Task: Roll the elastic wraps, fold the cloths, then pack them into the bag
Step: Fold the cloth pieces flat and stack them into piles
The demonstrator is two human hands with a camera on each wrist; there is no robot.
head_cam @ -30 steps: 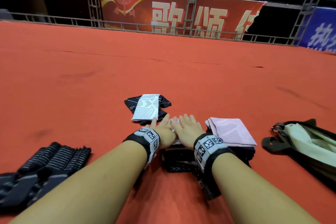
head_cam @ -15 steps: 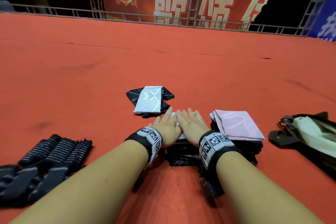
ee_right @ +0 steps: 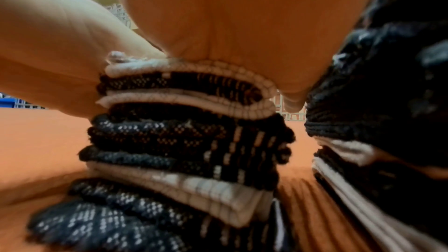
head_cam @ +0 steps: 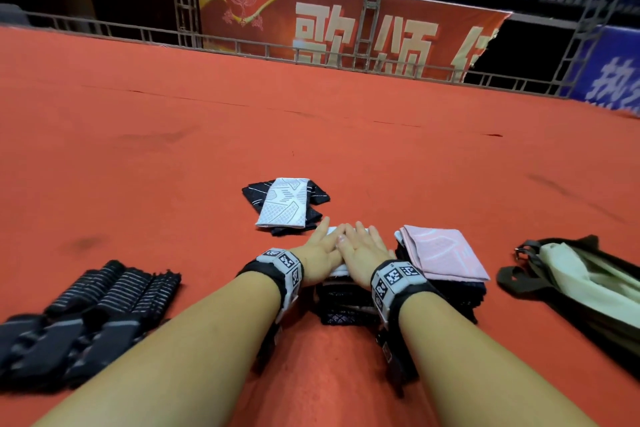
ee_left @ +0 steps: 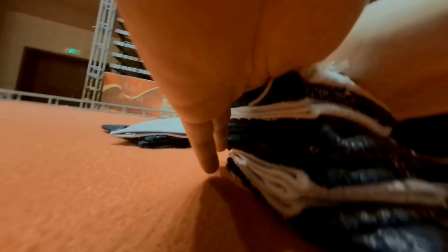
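Both hands lie flat, side by side, on a stack of folded black and white cloths (head_cam: pixel 346 308). My left hand (head_cam: pixel 318 250) covers its left half and my right hand (head_cam: pixel 363 251) its right half, fingers straight. In the left wrist view the fingertips (ee_left: pixel 206 156) reach down past the stack's (ee_left: pixel 315 160) far edge to the carpet. The right wrist view shows the layered stack (ee_right: pixel 184 141) under the palm. A second stack topped by a pink cloth (head_cam: pixel 446 253) sits just to the right. The dark bag (head_cam: pixel 588 291) with a pale lining lies open at far right.
A folded white cloth (head_cam: pixel 284 206) rests on a black one just beyond my hands. Several rolled dark striped elastic wraps (head_cam: pixel 86 308) lie in a row at the near left. Red carpet (head_cam: pixel 311 135) stretches ahead to a metal railing (head_cam: pixel 242 45) and a banner.
Both hands have stayed pressed on the stack, with the fingers stretched a little flatter and further forward. The cloths, wraps and bag have not moved.
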